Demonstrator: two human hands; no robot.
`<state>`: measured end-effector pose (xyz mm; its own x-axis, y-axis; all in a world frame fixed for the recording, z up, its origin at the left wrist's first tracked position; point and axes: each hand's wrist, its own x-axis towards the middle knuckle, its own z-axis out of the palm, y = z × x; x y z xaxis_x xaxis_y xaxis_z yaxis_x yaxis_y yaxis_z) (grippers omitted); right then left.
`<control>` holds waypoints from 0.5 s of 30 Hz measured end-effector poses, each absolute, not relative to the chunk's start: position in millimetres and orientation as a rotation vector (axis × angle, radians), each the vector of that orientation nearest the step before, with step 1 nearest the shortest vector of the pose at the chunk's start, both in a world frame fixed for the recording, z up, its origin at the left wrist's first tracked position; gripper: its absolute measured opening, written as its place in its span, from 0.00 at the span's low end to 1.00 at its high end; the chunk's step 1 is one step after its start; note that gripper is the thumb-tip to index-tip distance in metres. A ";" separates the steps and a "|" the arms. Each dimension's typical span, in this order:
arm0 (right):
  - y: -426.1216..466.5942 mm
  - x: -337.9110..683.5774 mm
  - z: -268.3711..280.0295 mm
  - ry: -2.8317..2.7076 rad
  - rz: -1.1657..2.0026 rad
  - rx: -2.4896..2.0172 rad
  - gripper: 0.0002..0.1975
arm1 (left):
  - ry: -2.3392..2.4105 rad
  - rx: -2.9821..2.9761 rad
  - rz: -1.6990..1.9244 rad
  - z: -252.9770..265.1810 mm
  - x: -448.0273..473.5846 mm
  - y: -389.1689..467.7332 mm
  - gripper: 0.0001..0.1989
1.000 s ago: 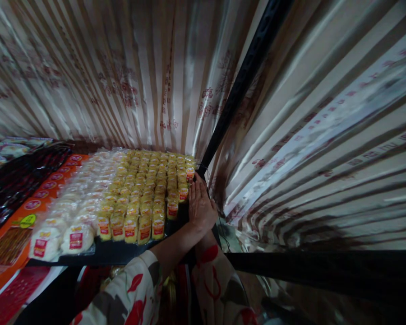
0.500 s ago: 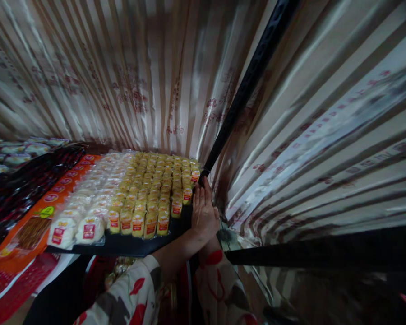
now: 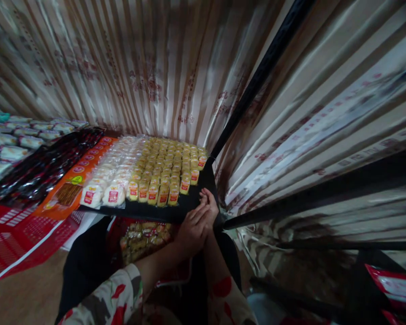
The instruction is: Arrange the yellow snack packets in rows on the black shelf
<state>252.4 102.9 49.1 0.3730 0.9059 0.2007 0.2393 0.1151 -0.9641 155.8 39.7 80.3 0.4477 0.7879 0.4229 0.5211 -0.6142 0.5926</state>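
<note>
My left hand lies across my right hand, its fingers stretched out over the right palm and wrist. The right hand's fingers are loosely bent and apart, and I see no object in them. Both hands are over the right end of a black shelf. Just left of them stand rows of small yellow packaged cakes with red and white labels. The nearest row ends a short way from my fingertips. Part of the right palm is hidden under the left hand.
Left of the cakes lie white round packs, orange snack bags, dark glossy packs and white packs. A basket of wrapped pieces sits below the shelf, a red basket at left. A black post stands before hanging striped sheeting.
My hands have drawn back from the base of the post toward me, still one on the other. The right hand's fingers now show, bent. The camera view has shifted, showing more of the lower basket.
</note>
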 end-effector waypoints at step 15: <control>-20.8 161.5 -42.7 -2.240 1.240 -1.714 0.17 | 1.486 1.911 0.410 -25.8 17.8 -67.8 0.28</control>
<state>161.5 -20.8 -42.7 -0.3796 0.8324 -0.4038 0.7838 0.0575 -0.6183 17.8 -67.8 -25.8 0.3008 0.9414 -0.1529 0.7298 -0.1239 0.6723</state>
